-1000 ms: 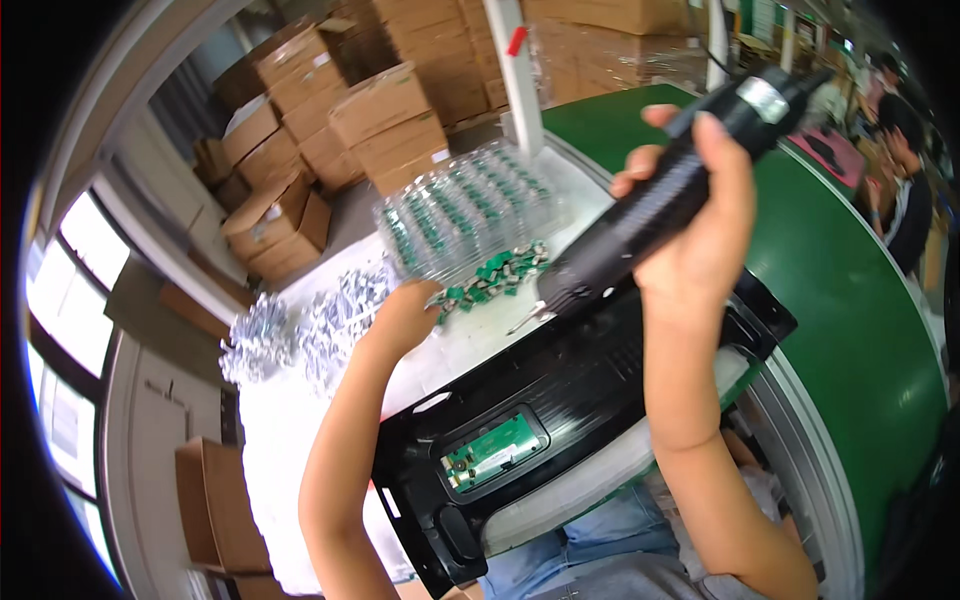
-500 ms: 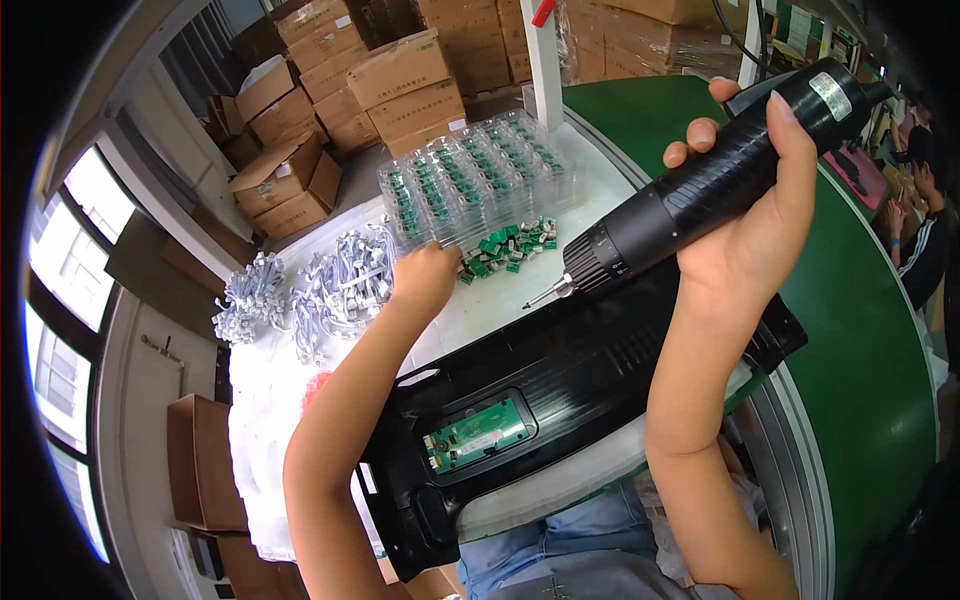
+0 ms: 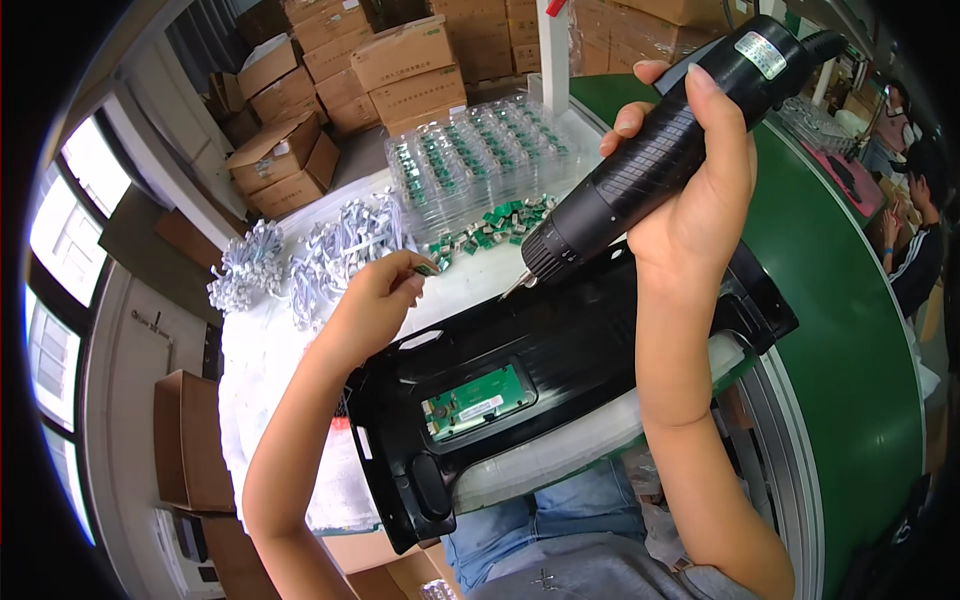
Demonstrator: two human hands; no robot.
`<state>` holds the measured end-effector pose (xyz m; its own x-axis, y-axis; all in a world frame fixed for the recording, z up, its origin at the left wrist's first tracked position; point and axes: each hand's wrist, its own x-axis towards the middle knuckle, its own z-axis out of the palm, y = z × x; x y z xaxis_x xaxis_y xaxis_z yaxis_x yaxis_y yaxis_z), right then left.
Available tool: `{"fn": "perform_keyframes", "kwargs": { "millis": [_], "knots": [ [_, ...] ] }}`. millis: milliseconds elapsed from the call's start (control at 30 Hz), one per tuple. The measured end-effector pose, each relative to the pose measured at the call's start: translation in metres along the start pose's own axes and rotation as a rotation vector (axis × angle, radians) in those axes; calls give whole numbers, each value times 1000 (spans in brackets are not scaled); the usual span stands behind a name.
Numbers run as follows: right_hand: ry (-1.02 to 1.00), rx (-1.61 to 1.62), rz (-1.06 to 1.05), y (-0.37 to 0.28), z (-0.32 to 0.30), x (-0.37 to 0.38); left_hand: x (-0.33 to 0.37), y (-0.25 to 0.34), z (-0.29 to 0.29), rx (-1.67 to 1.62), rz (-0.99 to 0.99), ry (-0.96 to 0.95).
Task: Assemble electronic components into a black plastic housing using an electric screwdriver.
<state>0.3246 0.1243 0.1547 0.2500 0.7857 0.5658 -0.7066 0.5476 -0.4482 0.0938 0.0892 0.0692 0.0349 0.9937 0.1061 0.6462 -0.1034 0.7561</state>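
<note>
The green conveyor belt curves along the right, and the white-covered table carries the rest: a long black plastic housing lies across its near edge with a small green circuit board showing in a recess. Above it the right hand has its grip wrapped tight round a black electric screwdriver, tip slanting down just over the housing's upper edge. Beyond stand a clear tray of small green parts, a loose heap of the same parts and bundles of white cables. The left hand, grip pinched on one small green part, hovers over the table between the heap and the housing. To seat the part well, I judge it should go squarely into its place before the driver tip comes down (upright, not slanted). Compared with half a second ago, the left hand has drawn back from the heap toward the housing, while the screwdriver has hardly shifted.
</note>
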Motion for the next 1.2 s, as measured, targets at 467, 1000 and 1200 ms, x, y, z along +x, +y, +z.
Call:
{"fn": "perform_keyframes", "kwargs": {
  "millis": [467, 1000, 1200],
  "knots": [
    [-407, -161, 155, 43, 41, -80, -62, -27, 19, 97, -67, -204],
    [-567, -325, 104, 93, 27, -106, -51, -45, 39, 134, 26, -198],
    [-575, -371, 120, 95, 26, -109, -48, -59, 46, 51, 60, -173]
  ]
}}
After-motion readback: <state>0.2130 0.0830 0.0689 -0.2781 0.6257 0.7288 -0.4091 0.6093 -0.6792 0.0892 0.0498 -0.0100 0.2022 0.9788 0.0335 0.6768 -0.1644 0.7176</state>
